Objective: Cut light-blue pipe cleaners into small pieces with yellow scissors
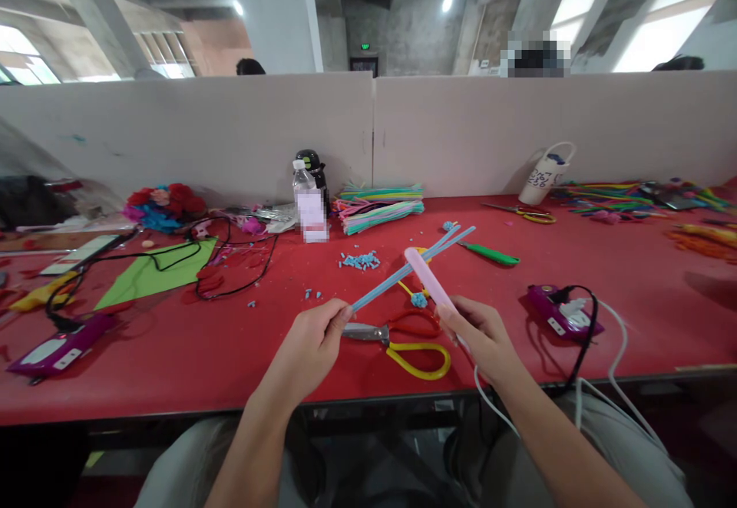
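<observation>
Holds pale-blue stems (383, 286) in the closed left hand (316, 339) and a pink corded wand (429, 276) in the right hand (480, 331), crossing both above the red desk (219, 362), just beyond the large scissors (380, 334).

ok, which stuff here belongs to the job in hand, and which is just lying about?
Likely the job: blue stems in the left hand; pink corded tool in the right hand; small blue bits; scissors.

Likely just lying about: clear bottle; white tumbler; green sheet.
</observation>
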Demonstrator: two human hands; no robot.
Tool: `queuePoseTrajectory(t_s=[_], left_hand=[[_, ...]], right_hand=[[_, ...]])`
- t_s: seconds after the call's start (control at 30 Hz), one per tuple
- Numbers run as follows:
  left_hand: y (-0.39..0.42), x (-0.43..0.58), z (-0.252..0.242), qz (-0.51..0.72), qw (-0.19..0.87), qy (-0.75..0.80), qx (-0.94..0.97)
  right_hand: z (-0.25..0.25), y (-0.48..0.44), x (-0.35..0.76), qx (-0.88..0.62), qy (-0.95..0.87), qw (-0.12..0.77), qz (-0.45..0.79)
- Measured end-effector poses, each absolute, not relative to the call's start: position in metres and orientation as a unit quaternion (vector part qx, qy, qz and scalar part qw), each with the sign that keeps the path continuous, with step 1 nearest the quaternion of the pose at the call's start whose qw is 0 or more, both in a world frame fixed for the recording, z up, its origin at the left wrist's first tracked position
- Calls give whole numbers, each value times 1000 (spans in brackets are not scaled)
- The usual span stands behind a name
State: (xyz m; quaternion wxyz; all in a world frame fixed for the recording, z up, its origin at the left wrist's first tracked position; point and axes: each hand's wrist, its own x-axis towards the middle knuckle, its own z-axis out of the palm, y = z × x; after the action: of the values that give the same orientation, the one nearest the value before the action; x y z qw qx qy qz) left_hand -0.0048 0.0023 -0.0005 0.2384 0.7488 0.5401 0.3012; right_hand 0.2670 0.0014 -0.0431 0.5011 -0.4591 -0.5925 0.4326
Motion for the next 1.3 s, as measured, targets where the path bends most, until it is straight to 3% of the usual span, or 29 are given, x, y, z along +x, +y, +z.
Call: queuePoseTrajectory(t_s=[1.3], left_hand=[[1, -1, 3, 247, 322, 538, 739]], right_hand=[[-40, -1, 262, -453, -622, 470, 433]])
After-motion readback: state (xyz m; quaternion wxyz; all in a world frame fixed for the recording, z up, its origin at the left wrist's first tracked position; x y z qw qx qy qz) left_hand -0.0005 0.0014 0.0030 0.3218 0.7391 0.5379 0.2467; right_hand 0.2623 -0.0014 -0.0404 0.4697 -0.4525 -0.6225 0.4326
